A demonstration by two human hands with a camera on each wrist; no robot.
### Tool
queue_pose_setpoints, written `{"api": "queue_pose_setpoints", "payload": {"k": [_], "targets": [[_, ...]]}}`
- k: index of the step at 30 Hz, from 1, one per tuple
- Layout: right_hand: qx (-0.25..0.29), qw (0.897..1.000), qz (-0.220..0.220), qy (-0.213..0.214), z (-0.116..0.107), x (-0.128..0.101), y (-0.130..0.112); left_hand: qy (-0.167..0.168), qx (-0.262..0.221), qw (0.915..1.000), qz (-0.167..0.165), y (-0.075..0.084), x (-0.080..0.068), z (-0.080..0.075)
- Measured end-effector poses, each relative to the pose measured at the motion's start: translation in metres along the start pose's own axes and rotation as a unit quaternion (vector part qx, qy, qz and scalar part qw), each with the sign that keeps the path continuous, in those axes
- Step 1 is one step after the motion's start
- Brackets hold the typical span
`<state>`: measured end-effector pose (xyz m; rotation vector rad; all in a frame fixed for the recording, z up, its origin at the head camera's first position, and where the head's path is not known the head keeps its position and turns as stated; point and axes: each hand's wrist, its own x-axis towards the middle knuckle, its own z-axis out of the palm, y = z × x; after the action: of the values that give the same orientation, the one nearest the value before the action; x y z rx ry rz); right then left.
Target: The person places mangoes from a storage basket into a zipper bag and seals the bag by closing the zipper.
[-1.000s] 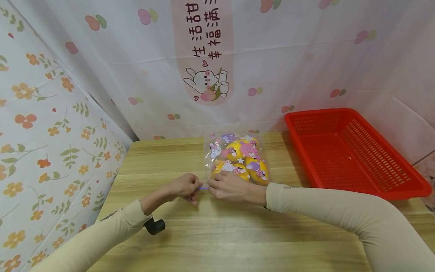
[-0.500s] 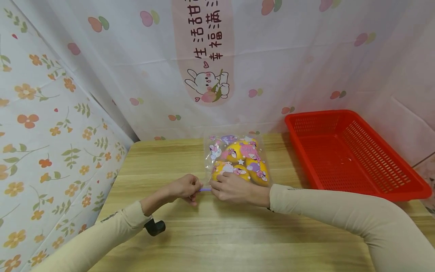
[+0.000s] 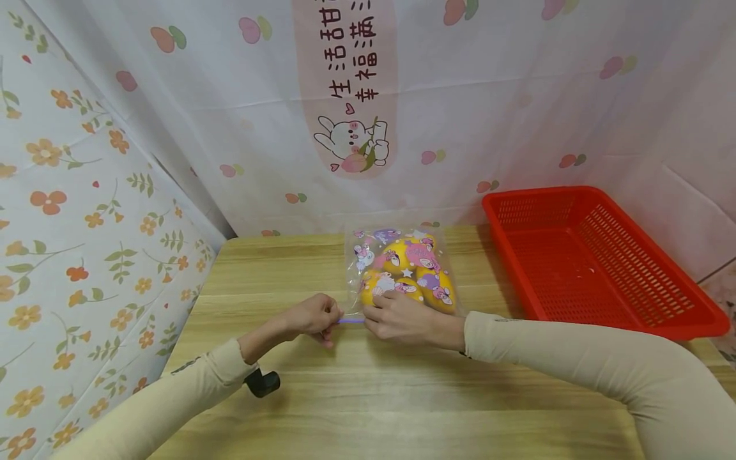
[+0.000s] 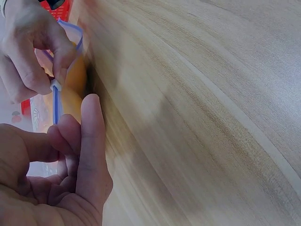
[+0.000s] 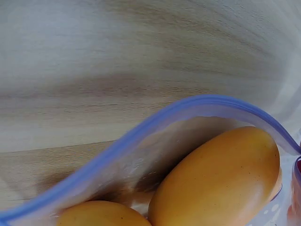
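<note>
A clear printed zip bag (image 3: 363, 255) with several yellow mangoes (image 5: 221, 179) inside lies on the table, mouth toward me. My left hand (image 3: 317, 316) pinches the near left corner, at the end of the purple zip strip (image 3: 352, 321). Farther right along that strip, my right hand (image 3: 399, 317) pinches a small white slider (image 4: 55, 85) between thumb and fingers. Between the hands the strip runs straight with its edges together. Past the slider, the right wrist view shows the mouth gaping, its blue edge (image 5: 155, 120) bowed away from the mangoes.
A red plastic basket (image 3: 575, 268) with slotted walls stands on the right of the wooden table (image 3: 345, 402). Patterned cloth (image 3: 460, 115) hangs behind the table and on the left. A black wrist camera (image 3: 262, 383) sticks out below the left wrist.
My right hand has slid a little to the right along the zip, so more purple strip shows between the hands. The left hand keeps its place.
</note>
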<state>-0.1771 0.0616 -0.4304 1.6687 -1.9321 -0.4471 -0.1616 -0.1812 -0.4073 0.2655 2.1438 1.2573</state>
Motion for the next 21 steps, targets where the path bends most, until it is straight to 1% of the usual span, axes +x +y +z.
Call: {"api": "queue_pose_setpoints", "payload": {"k": [6, 13, 21], "targets": [[0.001, 1.000, -0.001, 0.001, 0.0001, -0.0042, 0.0008, 0.001, 0.004, 1.0000, 0.002, 0.0017, -0.0010, 0.0006], [-0.001, 1.000, 0.002, -0.007, -0.0011, -0.0085, 0.0017, 0.003, 0.008, 1.0000, 0.005, 0.0013, 0.0007, 0.0011], [0.017, 0.999, 0.031, -0.010, 0.0026, -0.0090, -0.0003, 0.010, -0.002, 0.9999, -0.004, 0.0007, 0.0010, 0.0039]]}}
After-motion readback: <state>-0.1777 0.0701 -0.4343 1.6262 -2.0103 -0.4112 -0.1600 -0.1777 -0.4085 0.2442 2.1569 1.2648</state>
